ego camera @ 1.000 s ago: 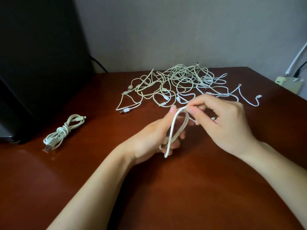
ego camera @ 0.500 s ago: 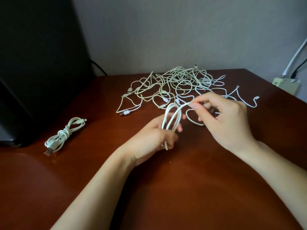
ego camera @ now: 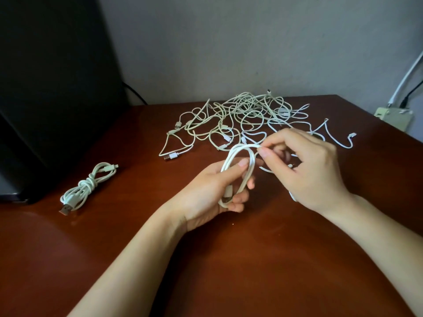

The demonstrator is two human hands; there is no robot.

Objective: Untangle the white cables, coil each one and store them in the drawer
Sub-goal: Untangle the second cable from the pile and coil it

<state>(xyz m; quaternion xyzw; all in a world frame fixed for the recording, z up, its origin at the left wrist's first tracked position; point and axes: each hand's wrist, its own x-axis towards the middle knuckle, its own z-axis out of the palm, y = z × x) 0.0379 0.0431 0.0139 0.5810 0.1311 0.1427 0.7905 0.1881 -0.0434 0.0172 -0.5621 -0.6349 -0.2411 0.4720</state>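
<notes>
The left grip (ego camera: 212,193) clasped the half-coiled cable (ego camera: 242,146) above the worktop (ego camera: 251,259), its loops standing upright; the right grip (ego camera: 309,170), just beside, pinched the loop's top, the loose tail trailing away beneath it.

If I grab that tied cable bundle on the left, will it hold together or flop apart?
Probably holds: the tied cable bundle is cinched by a knot round its middle. Its loops and USB plug poke out free, so they likely dangle. Thin and light-looking, it may slide on the glossy desk.
</notes>
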